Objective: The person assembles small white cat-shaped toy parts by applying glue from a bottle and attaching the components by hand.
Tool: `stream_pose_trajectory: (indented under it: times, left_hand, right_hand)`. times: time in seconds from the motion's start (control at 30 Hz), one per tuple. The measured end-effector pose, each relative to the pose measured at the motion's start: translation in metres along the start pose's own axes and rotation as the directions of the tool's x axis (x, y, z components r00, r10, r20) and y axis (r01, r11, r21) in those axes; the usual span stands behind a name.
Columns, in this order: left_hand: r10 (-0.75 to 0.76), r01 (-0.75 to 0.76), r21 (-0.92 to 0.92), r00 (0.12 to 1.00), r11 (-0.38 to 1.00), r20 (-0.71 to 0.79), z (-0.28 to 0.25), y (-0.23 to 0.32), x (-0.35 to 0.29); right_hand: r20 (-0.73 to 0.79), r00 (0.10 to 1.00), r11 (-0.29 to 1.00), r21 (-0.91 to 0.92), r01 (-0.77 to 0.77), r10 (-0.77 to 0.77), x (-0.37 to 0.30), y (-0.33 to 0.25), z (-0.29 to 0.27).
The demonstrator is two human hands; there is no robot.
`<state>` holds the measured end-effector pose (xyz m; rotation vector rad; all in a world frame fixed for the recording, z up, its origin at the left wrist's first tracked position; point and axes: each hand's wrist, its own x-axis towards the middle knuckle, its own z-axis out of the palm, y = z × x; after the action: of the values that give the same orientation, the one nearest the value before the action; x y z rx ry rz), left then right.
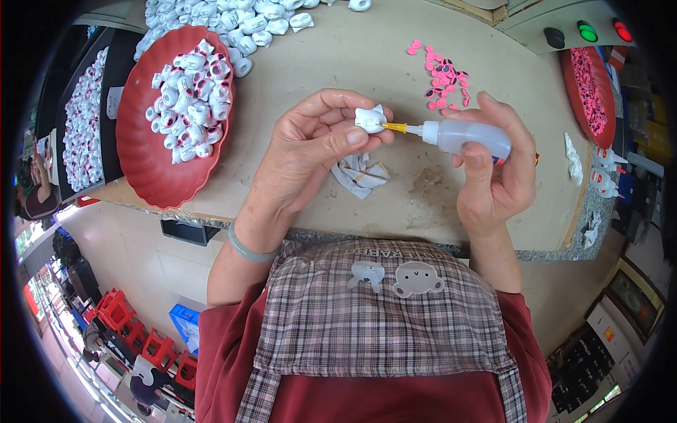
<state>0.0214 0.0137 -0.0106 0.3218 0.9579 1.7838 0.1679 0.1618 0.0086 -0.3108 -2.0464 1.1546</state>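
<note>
Between the thumb and fingers of my left hand is a small white plastic figure part with pointed corners. My right hand grips a translucent squeeze bottle lying sideways, clear liquid inside. Its yellow tip meets the right side of the white part; whether liquid comes out is too small to tell. Beyond the bottle, small pink and black oval pieces are scattered on the table. Under my left fingers lies a crumpled, stained cloth or paper.
A red scalloped tray at left holds white parts with pink pieces. Many plain white parts are heaped at the back. Another red tray of pink pieces stands far right, near small bottles. The table's front edge runs before me.
</note>
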Motion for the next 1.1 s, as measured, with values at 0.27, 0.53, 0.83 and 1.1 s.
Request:
stream_pose_trajectory:
  times: [0.27, 0.53, 0.83, 1.1]
  left_hand:
    - [-0.011, 0.017, -0.089, 0.998, 0.996, 0.069, -0.0008, -0.0023, 0.0006]
    - [-0.028, 0.034, -0.1, 0.998, 0.994, 0.063, -0.0015, -0.0021, -0.0008]
    - [-0.021, 0.027, -0.112, 0.998, 0.993, 0.06, -0.0035, -0.0015, -0.0006]
    - [0.006, 0.0, -0.108, 0.999, 0.994, 0.054, -0.0049, -0.0014, 0.0004]
  right_hand:
    - [-0.047, 0.999, 0.994, 0.105, 0.021, -0.016, 0.0009, 0.0016, -0.0016]
    - [-0.051, 0.998, 0.999, 0.046, 0.028, -0.026, 0.0005, 0.0019, -0.0018]
    - [-0.046, 0.998, 0.999, -0.016, 0.03, -0.03, -0.0007, -0.0014, -0.003]
    - [-0.019, 0.999, 0.996, -0.076, 0.046, -0.048, 0.0002, -0.0043, -0.0038]
